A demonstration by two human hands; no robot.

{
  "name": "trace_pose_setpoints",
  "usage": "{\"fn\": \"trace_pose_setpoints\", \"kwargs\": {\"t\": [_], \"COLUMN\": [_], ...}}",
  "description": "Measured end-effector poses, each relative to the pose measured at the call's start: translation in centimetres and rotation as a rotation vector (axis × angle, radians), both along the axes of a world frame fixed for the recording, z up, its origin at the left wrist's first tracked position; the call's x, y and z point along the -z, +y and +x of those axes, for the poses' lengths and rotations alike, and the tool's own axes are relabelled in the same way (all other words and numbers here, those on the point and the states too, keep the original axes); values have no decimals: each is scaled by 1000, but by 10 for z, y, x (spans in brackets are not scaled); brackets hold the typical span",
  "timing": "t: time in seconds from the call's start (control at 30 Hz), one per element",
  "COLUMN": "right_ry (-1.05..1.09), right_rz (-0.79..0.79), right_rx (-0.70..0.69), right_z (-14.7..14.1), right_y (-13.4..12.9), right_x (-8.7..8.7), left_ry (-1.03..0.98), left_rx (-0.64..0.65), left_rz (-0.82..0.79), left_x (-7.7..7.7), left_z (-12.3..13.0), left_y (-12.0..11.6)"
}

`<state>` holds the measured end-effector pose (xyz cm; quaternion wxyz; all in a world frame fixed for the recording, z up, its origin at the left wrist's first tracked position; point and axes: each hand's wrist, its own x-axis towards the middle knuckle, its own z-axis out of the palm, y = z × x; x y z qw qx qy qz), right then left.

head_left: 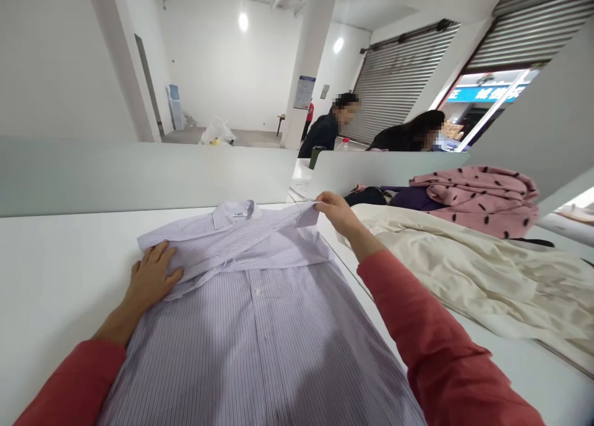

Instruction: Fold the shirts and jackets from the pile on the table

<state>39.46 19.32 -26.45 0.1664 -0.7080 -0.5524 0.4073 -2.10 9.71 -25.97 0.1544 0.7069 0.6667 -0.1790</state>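
Note:
A lilac striped button-up shirt [278, 327] lies front up on the white table, its collar [234, 214] at the far end. Both sleeves are laid across the chest, one over the other. My left hand [151, 271] rests flat with fingers spread on the folded sleeve near the left shoulder. At the right, my right hand [336, 213] pinches the cuff [307, 214] of the upper sleeve between thumb and fingers. That sleeve stretches slantwise from the left side toward the far right shoulder.
Cream fabric [473, 259] lies crumpled at the right, with a pink spotted garment [487, 197] and dark clothes [413, 197] behind it. A low frosted partition [148, 175] borders the table's far edge. Two people [325, 129] are beyond it.

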Motion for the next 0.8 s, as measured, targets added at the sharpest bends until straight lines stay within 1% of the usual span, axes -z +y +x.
{"fn": "trace_pose_setpoints", "kwargs": {"t": [0.07, 0.1, 0.13, 0.17, 0.2, 0.23, 0.3, 0.33, 0.37, 0.47, 0.5, 0.6, 0.63, 0.7, 0.8], "right_ry": [252, 334, 358, 340, 296, 241, 153, 134, 132, 90, 33, -181, -224, -254, -274], "right_rz": [96, 115, 106, 65, -17, -136, -384, -461, -488, -407, -410, -488, -503, -498, -464], "right_rx": [144, 187, 201, 186, 132, 36, -198, -277, -304, -244, -290, -570, -638, -695, -707], "right_z": [4, 6, 8, 12, 16, 22, 31, 34, 35, 24, 16, -9, -16, -25, -28], "right_y": [-7, -13, -21, -29, -37, -44, -53, -54, -53, -41, -36, -26, -26, -29, -38], "right_x": [-8, -10, -10, -9, -8, -7, -8, -10, -12, -18, -18, -13, -9, -4, 0], "left_ry": [-5, -7, -8, -7, -7, -6, 3, 9, 16, 41, 47, 58, 55, 46, 43], "left_rx": [-20, -34, -47, -60, -69, -73, -66, -58, -47, -8, 3, 14, 12, 5, -9], "left_rz": [-11, -11, -12, -15, -27, -46, -89, -107, -117, -114, -111, -94, -86, -67, -71], "left_x": [-2, -4, -5, -6, -7, -8, -8, -8, -8, -7, -7, -7, -7, -5, -1], "left_z": [1, 2, 3, 4, 5, 5, 5, 4, 4, 1, 1, -1, -1, -2, -6], "left_y": [1, 1, 2, 3, 3, 4, 5, 5, 6, 6, 6, 6, 6, 6, 5]}}
